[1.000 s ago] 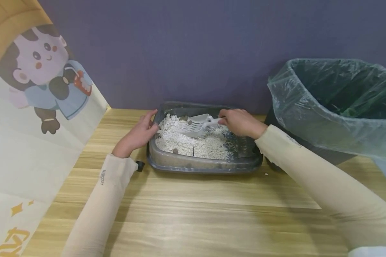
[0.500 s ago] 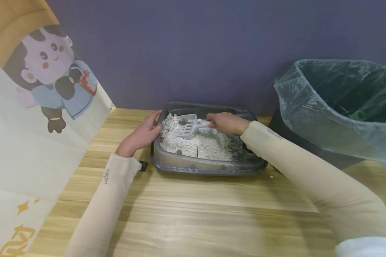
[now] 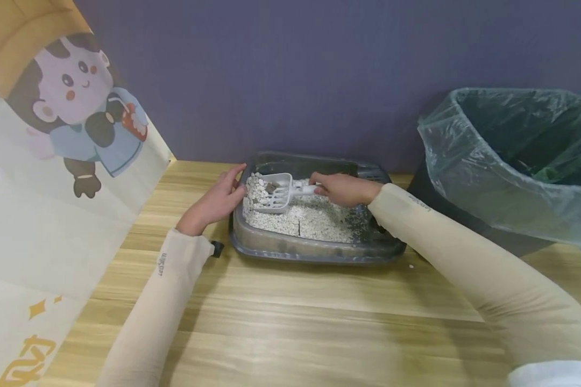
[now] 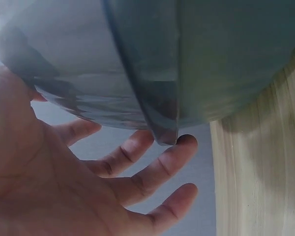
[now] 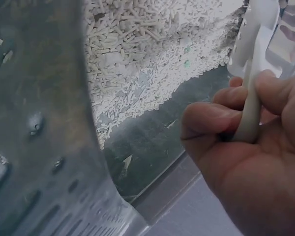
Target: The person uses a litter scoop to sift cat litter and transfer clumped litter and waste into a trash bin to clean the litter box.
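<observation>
Head view: the right hand [image 3: 346,189] is holding the scoop [image 3: 288,194] in litter [image 3: 321,223] at ten o'clock in the tray [image 3: 314,257]. Spread-fingered, the left hand [image 3: 213,201] is touching the tray at nine o'clock, likely steadying it.

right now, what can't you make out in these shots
Head view: the end of the scoop handle, hidden in the right hand.
Head view: any litter directly under the scoop, covered by it.
Head view: the right side of the bin, cut off by the right edge.
Head view: sleeve lettering, too small and blurred to read surely.
Left wrist view: inside the tray, hidden by its wall.
</observation>
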Demonstrator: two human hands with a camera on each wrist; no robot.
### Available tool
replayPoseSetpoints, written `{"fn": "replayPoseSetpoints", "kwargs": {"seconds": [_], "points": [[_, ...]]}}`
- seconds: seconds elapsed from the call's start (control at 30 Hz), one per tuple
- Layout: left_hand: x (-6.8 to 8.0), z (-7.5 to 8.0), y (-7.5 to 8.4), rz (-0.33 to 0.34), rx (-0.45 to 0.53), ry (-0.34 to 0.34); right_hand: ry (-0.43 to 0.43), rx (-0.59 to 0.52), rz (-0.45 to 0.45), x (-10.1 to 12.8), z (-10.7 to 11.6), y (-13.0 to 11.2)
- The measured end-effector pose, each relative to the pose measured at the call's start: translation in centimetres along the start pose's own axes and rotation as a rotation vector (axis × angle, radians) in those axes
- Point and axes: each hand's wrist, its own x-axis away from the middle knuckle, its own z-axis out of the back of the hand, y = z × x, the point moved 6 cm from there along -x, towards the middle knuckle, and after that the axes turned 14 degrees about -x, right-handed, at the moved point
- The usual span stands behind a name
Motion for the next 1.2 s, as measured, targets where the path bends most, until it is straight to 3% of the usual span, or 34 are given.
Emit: {"fn": "replayPoseSetpoints", "kwargs": {"seconds": [0.27, 0.5, 0.87, 1.2], "points": [[0.1, -0.1, 0.1, 0.016, 0.006, -0.026, 0.047, -0.019, 0.005, 2.1, 0.8, 0.6], [0.3, -0.2, -0.2, 0.027, 0.011, -0.022, 0.221, 0.022, 0.077, 5.3, 1.4, 0.7], [0.2, -0.2, -0.2, 0.019, -0.002, 0.002, 0.477, -0.072, 0.231, 8.5, -1.0, 1.3], [0.3, -0.1, 0.1, 0.021, -0.008, 0.000, 0.588, -0.120, 0.335, 10.0, -1.6, 1.2]]}}
